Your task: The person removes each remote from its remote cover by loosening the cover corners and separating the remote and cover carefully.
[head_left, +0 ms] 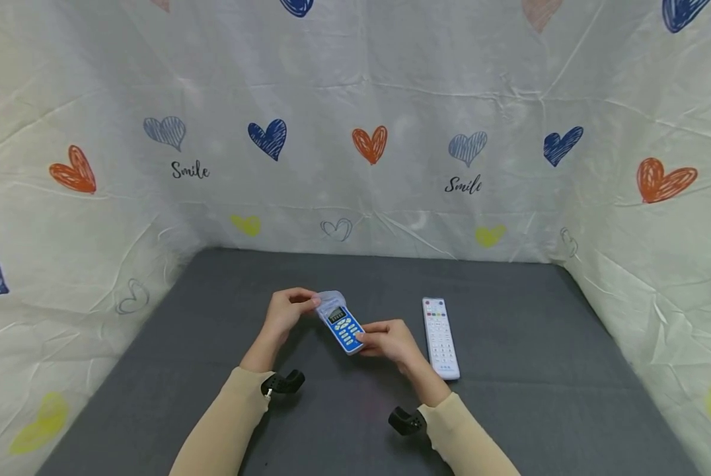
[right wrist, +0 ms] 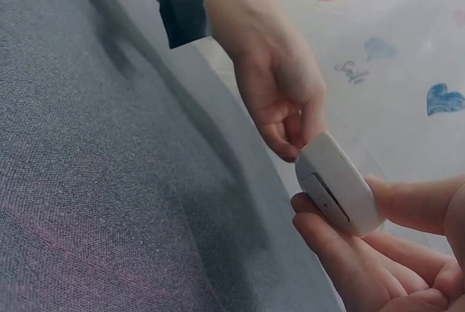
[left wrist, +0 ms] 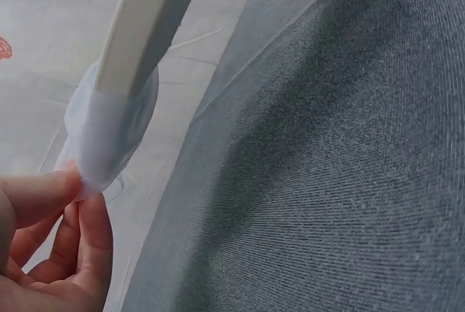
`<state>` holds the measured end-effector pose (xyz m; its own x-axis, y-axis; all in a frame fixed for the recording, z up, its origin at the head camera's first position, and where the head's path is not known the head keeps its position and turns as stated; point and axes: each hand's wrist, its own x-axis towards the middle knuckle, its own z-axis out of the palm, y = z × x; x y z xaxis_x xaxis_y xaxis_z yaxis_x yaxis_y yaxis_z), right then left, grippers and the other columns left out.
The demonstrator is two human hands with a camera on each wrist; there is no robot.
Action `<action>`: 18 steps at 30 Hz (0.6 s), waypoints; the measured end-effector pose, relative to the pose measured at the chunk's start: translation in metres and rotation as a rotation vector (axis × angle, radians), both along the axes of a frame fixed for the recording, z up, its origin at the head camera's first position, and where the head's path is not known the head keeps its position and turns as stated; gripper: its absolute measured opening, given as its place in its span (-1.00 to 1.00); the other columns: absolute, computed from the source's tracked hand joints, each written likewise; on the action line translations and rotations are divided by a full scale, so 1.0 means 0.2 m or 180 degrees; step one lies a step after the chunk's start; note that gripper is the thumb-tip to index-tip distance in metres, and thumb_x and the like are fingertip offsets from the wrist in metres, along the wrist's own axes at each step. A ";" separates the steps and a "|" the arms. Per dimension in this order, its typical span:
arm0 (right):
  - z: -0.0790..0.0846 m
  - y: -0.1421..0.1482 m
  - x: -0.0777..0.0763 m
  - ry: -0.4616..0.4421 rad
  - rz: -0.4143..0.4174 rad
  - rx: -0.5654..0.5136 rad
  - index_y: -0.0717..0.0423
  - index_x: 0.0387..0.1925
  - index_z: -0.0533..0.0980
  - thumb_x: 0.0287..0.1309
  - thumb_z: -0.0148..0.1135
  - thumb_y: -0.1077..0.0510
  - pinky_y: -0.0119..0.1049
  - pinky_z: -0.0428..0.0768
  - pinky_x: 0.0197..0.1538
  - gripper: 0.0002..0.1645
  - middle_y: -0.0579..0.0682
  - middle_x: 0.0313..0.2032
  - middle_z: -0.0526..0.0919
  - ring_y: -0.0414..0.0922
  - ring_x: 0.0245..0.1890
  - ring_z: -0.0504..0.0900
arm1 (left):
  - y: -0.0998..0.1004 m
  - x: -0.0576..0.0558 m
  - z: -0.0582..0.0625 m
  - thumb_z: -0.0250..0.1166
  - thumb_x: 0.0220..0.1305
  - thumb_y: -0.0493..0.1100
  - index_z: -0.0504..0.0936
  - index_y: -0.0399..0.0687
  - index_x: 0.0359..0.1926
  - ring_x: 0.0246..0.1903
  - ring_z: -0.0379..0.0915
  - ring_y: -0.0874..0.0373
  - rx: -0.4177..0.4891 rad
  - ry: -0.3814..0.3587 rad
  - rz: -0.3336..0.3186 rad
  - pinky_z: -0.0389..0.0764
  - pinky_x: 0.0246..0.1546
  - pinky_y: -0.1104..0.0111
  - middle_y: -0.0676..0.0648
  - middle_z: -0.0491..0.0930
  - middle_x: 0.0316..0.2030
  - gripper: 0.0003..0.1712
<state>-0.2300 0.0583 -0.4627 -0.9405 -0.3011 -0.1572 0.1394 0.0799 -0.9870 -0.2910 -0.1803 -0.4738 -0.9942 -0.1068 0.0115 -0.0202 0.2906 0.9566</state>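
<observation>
A small remote control with a blue face, white buttons and a small display is held above the table between both hands. Around its upper end sits a translucent plastic sleeve. My left hand pinches the loose end of this sleeve between thumb and fingers; the left wrist view shows the sleeve over the remote's end. With thumb on the face and fingers beneath, my right hand grips the remote's lower end. In the right wrist view the remote's white underside is seen from its bottom end.
A longer white remote control lies face up on the dark grey table, just right of my right hand. White sheeting printed with hearts stands behind the table and at both sides. Each wrist bears a black camera.
</observation>
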 end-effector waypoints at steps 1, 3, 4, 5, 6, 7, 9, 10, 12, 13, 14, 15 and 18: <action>0.00 0.00 0.00 0.0017 0.0000 0.0017 0.44 -0.04 0.55 0.12 0.30 0.23 -0.11 0.67 -0.18 -0.59 0.31 -0.18 0.68 -0.12 -0.35 0.71 | 0.00 0.00 0.00 0.38 0.14 -0.20 0.68 -0.26 -0.18 -0.37 0.52 0.14 0.0015 -0.0002 0.0025 0.62 -0.20 0.22 -0.18 0.61 -0.24 -0.75; -0.01 0.00 0.00 0.0038 -0.0002 0.0033 0.44 -0.03 0.55 0.12 0.29 0.23 -0.10 0.67 -0.18 -0.59 0.31 -0.18 0.68 -0.12 -0.35 0.71 | 0.01 -0.01 0.01 0.38 0.13 -0.21 0.68 -0.26 -0.20 -0.37 0.52 0.13 0.0037 -0.0001 0.0094 0.63 -0.21 0.22 -0.18 0.61 -0.25 -0.77; -0.01 -0.01 0.00 0.0040 -0.0007 0.0027 0.44 -0.03 0.54 0.12 0.29 0.23 -0.10 0.66 -0.18 -0.59 0.31 -0.18 0.68 -0.12 -0.35 0.71 | 0.01 -0.01 0.01 0.38 0.13 -0.22 0.68 -0.27 -0.21 -0.37 0.51 0.13 0.0039 0.0012 0.0132 0.62 -0.22 0.22 -0.18 0.62 -0.25 -0.77; -0.01 -0.01 0.00 0.0039 -0.0010 0.0014 0.44 -0.03 0.54 0.12 0.29 0.23 -0.11 0.67 -0.18 -0.59 0.31 -0.19 0.68 -0.12 -0.36 0.71 | 0.02 -0.01 0.01 0.38 0.13 -0.22 0.69 -0.27 -0.22 -0.38 0.51 0.13 0.0043 0.0027 0.0182 0.62 -0.23 0.23 -0.18 0.61 -0.26 -0.78; -0.01 -0.02 0.00 0.0042 -0.0012 0.0003 0.45 -0.03 0.54 0.12 0.30 0.23 -0.12 0.67 -0.19 -0.58 0.31 -0.19 0.68 -0.12 -0.36 0.71 | 0.02 -0.01 0.01 0.37 0.13 -0.23 0.69 -0.27 -0.23 -0.39 0.50 0.13 0.0045 0.0046 0.0237 0.62 -0.24 0.23 -0.18 0.61 -0.27 -0.79; -0.01 -0.02 0.00 0.0038 -0.0015 -0.0020 0.45 -0.03 0.54 0.11 0.30 0.24 -0.13 0.67 -0.19 -0.58 0.32 -0.19 0.68 -0.12 -0.36 0.71 | 0.03 -0.01 0.01 0.38 0.13 -0.24 0.69 -0.27 -0.24 -0.40 0.49 0.14 0.0051 0.0065 0.0299 0.62 -0.26 0.24 -0.17 0.61 -0.28 -0.80; -0.01 -0.03 0.00 0.0028 -0.0012 -0.0054 0.45 -0.04 0.55 0.11 0.30 0.25 -0.16 0.67 -0.20 -0.59 0.32 -0.19 0.68 -0.13 -0.37 0.70 | 0.04 -0.01 0.00 0.37 0.13 -0.24 0.69 -0.27 -0.25 -0.42 0.46 0.16 0.0026 0.0102 0.0406 0.61 -0.29 0.27 -0.16 0.61 -0.30 -0.82; -0.01 -0.03 0.00 0.0026 -0.0007 -0.0064 0.45 -0.04 0.55 0.11 0.30 0.25 -0.16 0.67 -0.20 -0.59 0.32 -0.19 0.68 -0.13 -0.37 0.70 | 0.04 -0.02 0.00 0.37 0.13 -0.25 0.69 -0.28 -0.25 -0.43 0.45 0.17 0.0018 0.0129 0.0452 0.60 -0.31 0.29 -0.16 0.61 -0.32 -0.82; 0.02 -0.04 0.01 0.0023 0.0009 -0.0064 0.46 -0.04 0.55 0.11 0.29 0.26 -0.14 0.67 -0.18 -0.60 0.33 -0.19 0.67 -0.12 -0.37 0.71 | 0.05 -0.02 0.00 0.37 0.12 -0.25 0.70 -0.28 -0.26 -0.45 0.44 0.20 0.0010 0.0173 0.0524 0.58 -0.37 0.35 -0.15 0.61 -0.34 -0.82; 0.04 -0.04 0.02 0.0017 0.0018 -0.0061 0.47 -0.04 0.54 0.12 0.28 0.27 -0.11 0.66 -0.16 -0.61 0.34 -0.19 0.67 -0.10 -0.36 0.71 | 0.05 -0.02 -0.01 0.38 0.12 -0.26 0.70 -0.29 -0.27 -0.46 0.43 0.21 0.0016 0.0196 0.0549 0.57 -0.38 0.36 -0.16 0.61 -0.35 -0.82; 0.06 -0.04 0.03 0.0013 0.0032 -0.0053 0.48 -0.04 0.54 0.13 0.27 0.28 -0.08 0.65 -0.14 -0.61 0.35 -0.18 0.67 -0.09 -0.35 0.71 | 0.05 -0.02 -0.01 0.38 0.12 -0.26 0.70 -0.29 -0.27 -0.46 0.43 0.21 0.0017 0.0215 0.0567 0.56 -0.41 0.38 -0.16 0.61 -0.36 -0.83; 0.08 -0.03 0.05 0.0014 0.0046 -0.0052 0.49 -0.04 0.53 0.14 0.26 0.29 -0.06 0.64 -0.12 -0.61 0.36 -0.18 0.66 -0.09 -0.35 0.71 | 0.05 -0.02 -0.01 0.38 0.12 -0.26 0.70 -0.29 -0.28 -0.47 0.43 0.22 0.0019 0.0226 0.0588 0.55 -0.42 0.39 -0.17 0.61 -0.36 -0.84; 0.14 -0.03 0.08 0.0014 0.0080 -0.0042 0.53 -0.04 0.51 0.15 0.23 0.32 0.01 0.60 -0.07 -0.62 0.39 -0.17 0.65 -0.06 -0.33 0.72 | 0.05 -0.01 -0.01 0.38 0.11 -0.26 0.71 -0.28 -0.31 -0.49 0.42 0.22 0.0003 0.0275 0.0637 0.53 -0.45 0.39 -0.14 0.61 -0.39 -0.86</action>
<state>-0.2144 0.0513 -0.4351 -0.9333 -0.3268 -0.1488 0.1330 0.0704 -0.9886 -0.2936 -0.1713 -0.4756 -0.9486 -0.3019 0.0954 0.0046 0.2881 0.9576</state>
